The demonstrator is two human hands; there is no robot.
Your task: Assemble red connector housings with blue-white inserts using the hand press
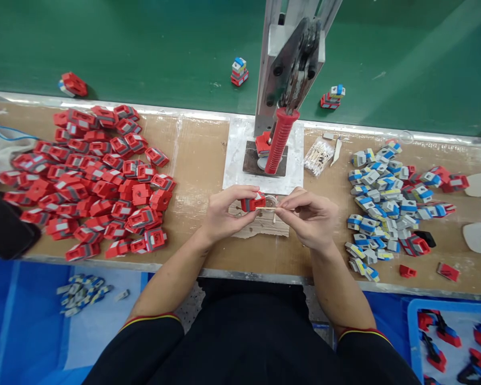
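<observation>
The head view looks down on a wooden bench [200, 160] with a hand press [282, 91] standing at its far middle edge; everything here is placed from that press. Far to the left of the press, a wide heap of red parts [92, 176] covers the bench. Just in front of the press base, slightly left of it, the left hand [224, 214] has its fingers closed around a small red block [253, 202], pinching it by thumb and fingertips above a scrap of cardboard [264, 224]. Directly in front of the press, the right hand [308, 216] has its fingers pressed together on a thin pale stick [269, 209] whose tip points at the red block; whether it touches the block cannot be told. The press's red ribbed handle [279, 140] slants down toward its plate, where another red piece [262, 143] sits. Just right of the press lies a clear bag of small sticks [318, 156]. Farther right of the press, a heap of blue, white and grey parts [385, 203] spreads over the bench, with a few red ones mixed in.
</observation>
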